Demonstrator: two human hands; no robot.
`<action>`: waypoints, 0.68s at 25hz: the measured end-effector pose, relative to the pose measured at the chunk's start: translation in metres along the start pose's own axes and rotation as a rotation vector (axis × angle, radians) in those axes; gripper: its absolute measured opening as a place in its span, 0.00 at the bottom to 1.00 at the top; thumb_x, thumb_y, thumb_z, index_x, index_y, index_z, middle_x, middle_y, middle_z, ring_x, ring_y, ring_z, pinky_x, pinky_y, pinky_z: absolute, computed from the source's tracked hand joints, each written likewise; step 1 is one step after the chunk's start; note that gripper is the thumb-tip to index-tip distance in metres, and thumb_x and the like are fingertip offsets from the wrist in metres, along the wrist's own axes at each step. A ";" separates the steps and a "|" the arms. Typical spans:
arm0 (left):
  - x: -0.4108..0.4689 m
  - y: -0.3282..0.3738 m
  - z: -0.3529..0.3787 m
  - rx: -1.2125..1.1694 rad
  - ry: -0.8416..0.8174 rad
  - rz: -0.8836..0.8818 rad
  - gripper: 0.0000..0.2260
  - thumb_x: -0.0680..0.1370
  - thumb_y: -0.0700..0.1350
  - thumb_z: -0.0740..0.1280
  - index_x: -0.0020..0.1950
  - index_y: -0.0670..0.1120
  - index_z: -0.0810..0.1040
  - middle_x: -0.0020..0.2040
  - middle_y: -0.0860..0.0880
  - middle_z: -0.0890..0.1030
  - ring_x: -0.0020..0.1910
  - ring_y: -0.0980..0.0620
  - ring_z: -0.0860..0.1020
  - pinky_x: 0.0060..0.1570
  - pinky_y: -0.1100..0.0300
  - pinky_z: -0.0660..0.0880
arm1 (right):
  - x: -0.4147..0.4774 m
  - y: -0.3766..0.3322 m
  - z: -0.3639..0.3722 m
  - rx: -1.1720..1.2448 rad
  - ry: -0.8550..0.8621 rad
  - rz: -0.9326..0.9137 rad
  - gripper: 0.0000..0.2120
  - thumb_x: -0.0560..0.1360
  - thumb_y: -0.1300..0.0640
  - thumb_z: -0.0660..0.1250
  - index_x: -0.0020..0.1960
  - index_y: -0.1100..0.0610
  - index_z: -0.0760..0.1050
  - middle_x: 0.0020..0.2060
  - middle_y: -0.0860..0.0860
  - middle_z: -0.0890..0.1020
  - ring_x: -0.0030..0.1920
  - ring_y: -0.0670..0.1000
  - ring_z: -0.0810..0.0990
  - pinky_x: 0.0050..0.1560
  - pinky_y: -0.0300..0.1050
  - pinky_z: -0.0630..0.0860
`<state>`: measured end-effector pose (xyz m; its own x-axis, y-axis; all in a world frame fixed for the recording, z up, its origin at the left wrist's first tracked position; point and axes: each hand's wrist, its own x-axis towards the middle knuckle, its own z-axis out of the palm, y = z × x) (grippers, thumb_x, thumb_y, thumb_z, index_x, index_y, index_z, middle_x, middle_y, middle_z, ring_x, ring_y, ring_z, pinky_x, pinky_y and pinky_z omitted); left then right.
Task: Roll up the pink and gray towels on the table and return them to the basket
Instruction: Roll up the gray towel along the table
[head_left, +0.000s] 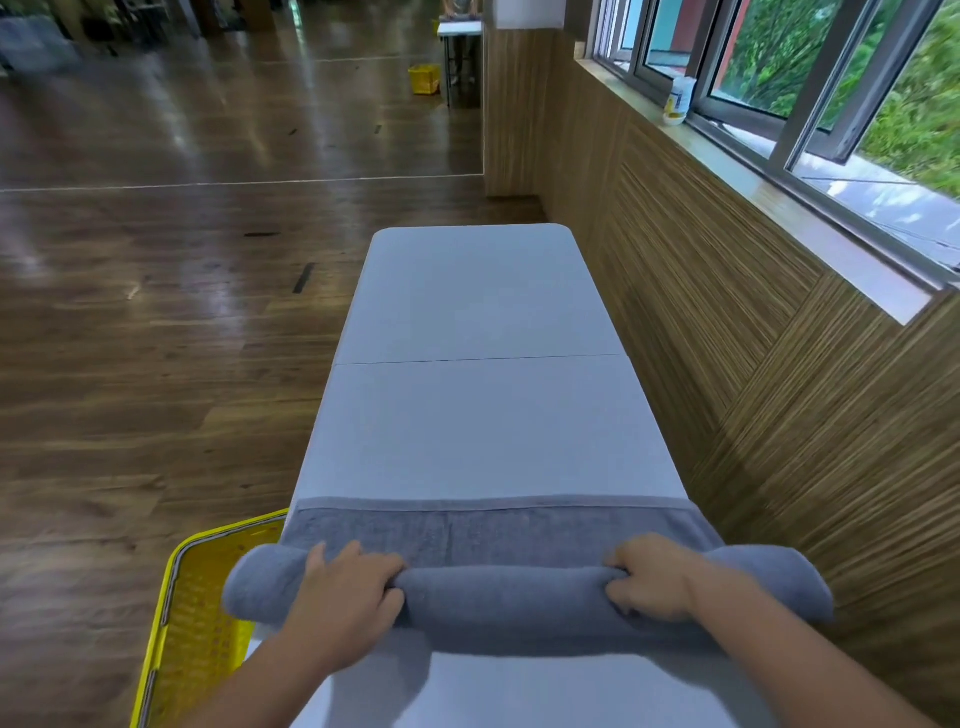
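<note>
White table (478, 415): left hand (348, 587) and right hand (649, 577) grip part-rolled gray towel (498, 597).

Long white table (478, 415), seam across its middle. A gray towel (509, 597) lies crosswise at the near end: near part rolled thick, far strip flat on the top, both roll ends overhanging the sides.

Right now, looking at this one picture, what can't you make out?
- Pink towel: not seen anywhere in the head view.
- Yellow basket: its inside is partly behind the gray towel and the left forearm, and is cut off by the bottom edge.
- Right hand: fingertips buried in the roll.
- Container on the windowsill: too small and blurred to read.
</note>
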<state>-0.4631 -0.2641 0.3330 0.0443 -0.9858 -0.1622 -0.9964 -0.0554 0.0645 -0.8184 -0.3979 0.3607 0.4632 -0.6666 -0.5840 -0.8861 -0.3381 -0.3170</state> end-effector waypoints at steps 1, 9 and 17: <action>0.003 0.000 -0.004 -0.015 -0.048 -0.023 0.12 0.73 0.56 0.54 0.53 0.59 0.71 0.45 0.57 0.80 0.52 0.52 0.74 0.66 0.39 0.61 | 0.001 0.002 -0.002 0.039 -0.004 0.003 0.11 0.67 0.49 0.63 0.37 0.56 0.75 0.37 0.52 0.82 0.40 0.51 0.78 0.42 0.50 0.73; 0.013 0.001 0.004 -0.056 0.210 0.039 0.10 0.72 0.52 0.60 0.46 0.56 0.80 0.53 0.56 0.77 0.56 0.50 0.75 0.63 0.47 0.66 | 0.007 0.009 0.027 -0.218 0.875 -0.233 0.05 0.73 0.50 0.66 0.40 0.50 0.76 0.39 0.45 0.78 0.42 0.50 0.73 0.45 0.47 0.71; 0.012 -0.007 0.017 -0.009 0.086 -0.001 0.19 0.60 0.53 0.71 0.51 0.57 0.82 0.54 0.58 0.80 0.57 0.51 0.74 0.63 0.39 0.66 | 0.001 0.006 0.054 -0.363 0.509 -0.096 0.21 0.62 0.44 0.72 0.54 0.44 0.77 0.52 0.42 0.82 0.54 0.48 0.78 0.69 0.55 0.69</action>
<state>-0.4569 -0.2732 0.3134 0.0521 -0.9957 -0.0771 -0.9956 -0.0577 0.0733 -0.8226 -0.3648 0.3181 0.5556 -0.8244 -0.1086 -0.8305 -0.5565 -0.0241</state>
